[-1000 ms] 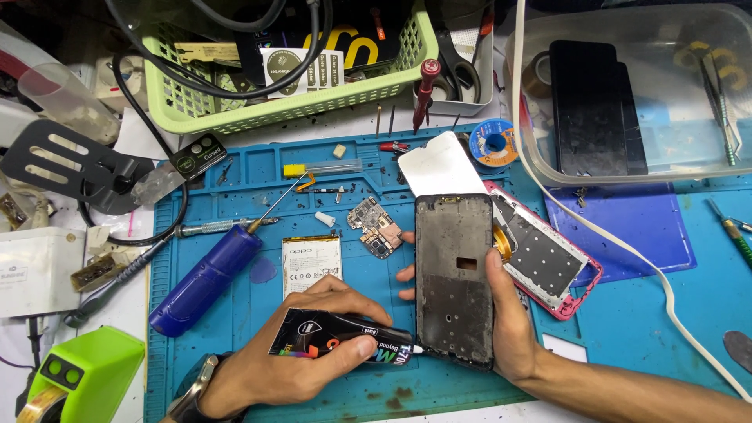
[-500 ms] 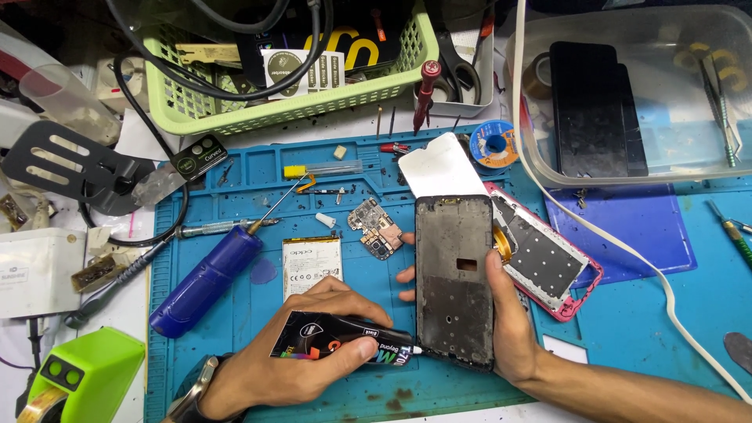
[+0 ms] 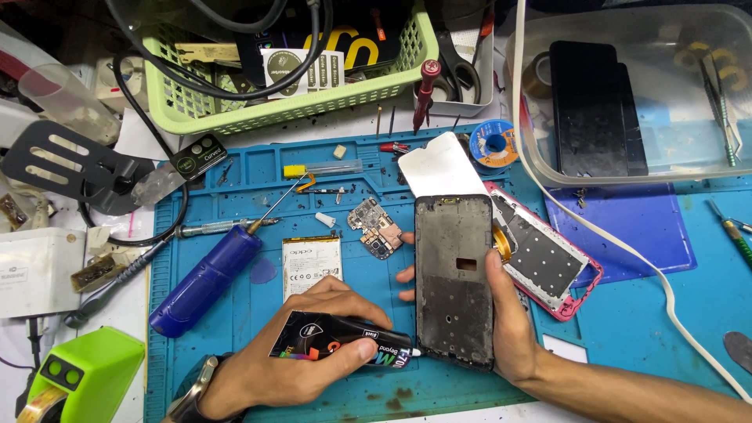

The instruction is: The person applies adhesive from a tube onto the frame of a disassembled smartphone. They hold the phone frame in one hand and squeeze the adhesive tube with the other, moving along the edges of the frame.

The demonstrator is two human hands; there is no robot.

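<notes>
My left hand grips a black glue tube lying almost flat, its white nozzle touching the lower left edge of a dark phone frame. My right hand holds that frame from the right side, thumb on its right edge and fingertips showing at its left edge. The frame rests on the blue work mat, and a white protective sheet sticks out above its top edge. A phone in a pink case lies open just right of the frame.
A white phone battery, a small circuit board and a blue-handled tool lie left of the frame. A green basket of cables stands behind, and a clear plastic tub holding black phones at the right. A green device is bottom left.
The glue tube's nozzle has stayed at the frame's lower left edge; both hands have shifted only very slightly.
</notes>
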